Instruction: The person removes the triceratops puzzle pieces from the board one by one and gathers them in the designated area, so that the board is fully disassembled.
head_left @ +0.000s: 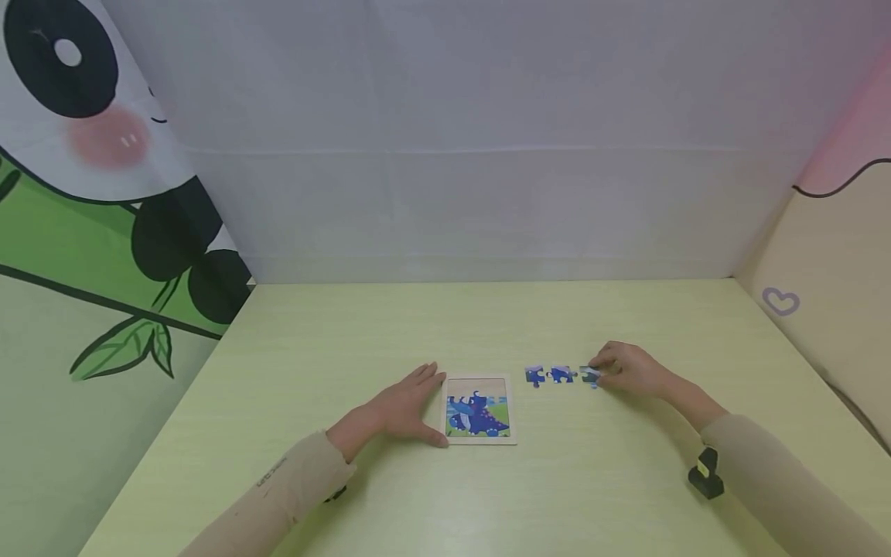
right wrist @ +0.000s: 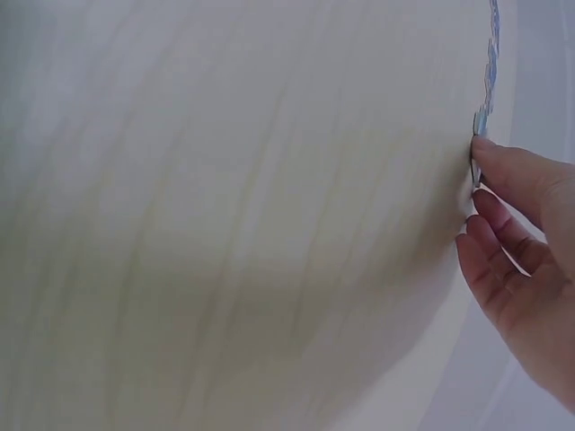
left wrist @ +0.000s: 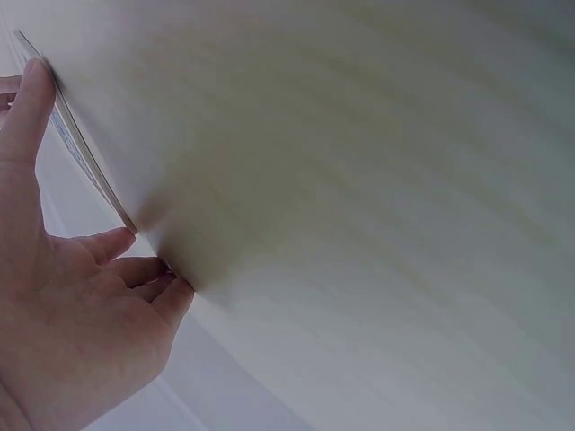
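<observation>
A small jigsaw puzzle of a blue dinosaur lies in a pale wooden tray, with a bare strip along its top. My left hand rests at the tray's left side, thumb at the lower corner and fingers at the upper one; the left wrist view shows the fingertips along its edge. To the right, three loose pieces form a row: a left piece, a middle piece and a right piece. My right hand pinches the right piece between thumb and index finger.
The pale wooden table runs back to a white cloth wall. A printed panel stands on the left, and a pink and beige panel on the right. A black wrist device hangs at the right sleeve.
</observation>
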A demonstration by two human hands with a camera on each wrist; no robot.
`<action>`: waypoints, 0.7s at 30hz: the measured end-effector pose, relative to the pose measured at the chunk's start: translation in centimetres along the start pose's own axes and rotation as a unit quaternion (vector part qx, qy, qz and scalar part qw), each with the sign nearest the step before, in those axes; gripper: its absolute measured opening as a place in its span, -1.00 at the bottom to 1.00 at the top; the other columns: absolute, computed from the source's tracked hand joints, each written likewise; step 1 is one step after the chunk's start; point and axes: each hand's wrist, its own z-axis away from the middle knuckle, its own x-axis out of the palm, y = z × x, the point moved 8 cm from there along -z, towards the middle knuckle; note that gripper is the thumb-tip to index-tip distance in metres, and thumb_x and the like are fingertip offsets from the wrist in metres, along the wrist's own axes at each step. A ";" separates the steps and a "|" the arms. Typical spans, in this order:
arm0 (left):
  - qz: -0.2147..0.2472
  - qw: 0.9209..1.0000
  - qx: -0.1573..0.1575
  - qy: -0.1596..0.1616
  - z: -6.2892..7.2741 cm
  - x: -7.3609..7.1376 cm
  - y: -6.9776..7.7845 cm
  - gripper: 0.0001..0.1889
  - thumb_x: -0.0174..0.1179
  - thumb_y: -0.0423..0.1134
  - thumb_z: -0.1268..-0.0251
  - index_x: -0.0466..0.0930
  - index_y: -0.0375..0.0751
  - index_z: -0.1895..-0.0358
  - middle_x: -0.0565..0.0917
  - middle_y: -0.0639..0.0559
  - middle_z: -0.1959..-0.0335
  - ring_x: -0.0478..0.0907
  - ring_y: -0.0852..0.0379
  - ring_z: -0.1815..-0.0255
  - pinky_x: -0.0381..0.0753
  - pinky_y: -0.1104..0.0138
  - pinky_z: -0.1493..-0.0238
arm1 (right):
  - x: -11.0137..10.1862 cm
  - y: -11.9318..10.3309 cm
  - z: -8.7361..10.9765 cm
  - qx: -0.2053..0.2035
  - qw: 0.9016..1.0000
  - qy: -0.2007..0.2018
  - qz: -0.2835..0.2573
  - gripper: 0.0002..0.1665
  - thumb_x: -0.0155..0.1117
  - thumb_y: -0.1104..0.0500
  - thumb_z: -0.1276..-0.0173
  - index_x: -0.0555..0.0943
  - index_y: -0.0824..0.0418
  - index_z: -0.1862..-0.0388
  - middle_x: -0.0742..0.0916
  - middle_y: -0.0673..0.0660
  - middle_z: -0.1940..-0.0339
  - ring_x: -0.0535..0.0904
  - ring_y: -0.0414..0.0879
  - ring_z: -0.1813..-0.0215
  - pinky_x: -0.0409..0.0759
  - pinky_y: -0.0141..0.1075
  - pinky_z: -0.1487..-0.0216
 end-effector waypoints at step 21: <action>0.003 1.000 -0.007 -0.002 0.0 0.1 -0.2 0.14 0.29 0.34 0.24 0.00 -0.21 -0.41 -0.06 -0.15 -0.44 -0.17 -0.08 -0.44 0.03 0.03 -0.35 | 0.1 -0.2 0.1 0.023 1.000 -0.004 -0.014 -0.65 0.34 0.32 -0.07 0.60 0.42 0.13 0.61 0.17 0.25 0.49 -0.03 0.22 0.52 -0.29 0.24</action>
